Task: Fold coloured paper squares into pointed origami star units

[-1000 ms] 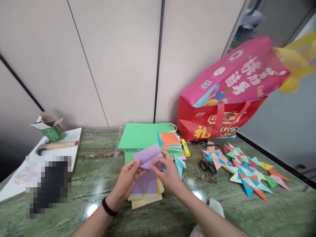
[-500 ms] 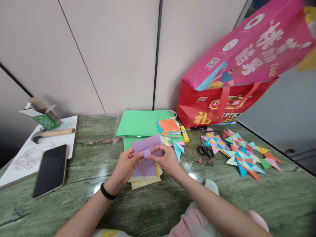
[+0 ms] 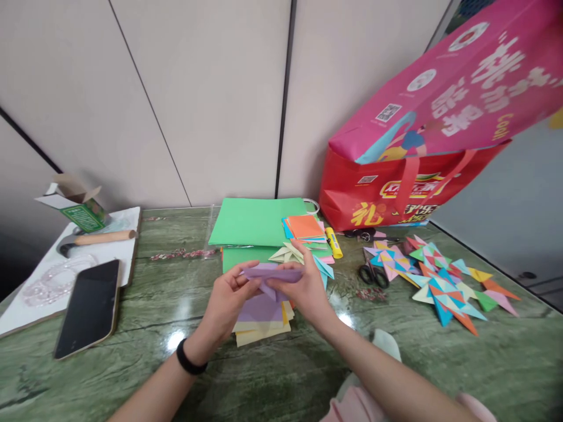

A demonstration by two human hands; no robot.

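Note:
A folded piece of purple paper (image 3: 275,273) is held up between my two hands, above the marbled table. My left hand (image 3: 231,299) pinches its left end between thumb and fingers. At the right end, my right hand (image 3: 308,287) grips it with the thumb in front and the index finger pointing up. Under the hands lies a stack of purple and yellow paper sheets (image 3: 259,322). Just behind my right hand are a pale cream folded piece (image 3: 284,253) and a light blue folded piece (image 3: 324,268).
Green paper (image 3: 259,220), orange-topped small squares (image 3: 305,227) and a yellow glue stick (image 3: 334,242) lie behind. To the right are scissors (image 3: 373,275), colourful folded paper stars (image 3: 446,293) and a red bag (image 3: 365,193). Leftward sit a phone (image 3: 90,308), hammer (image 3: 103,237) and small box (image 3: 81,211).
The purple paper's raised upper flap has come down, so it now looks narrower and flatter. My right index finger has straightened upward. The view has shifted slightly.

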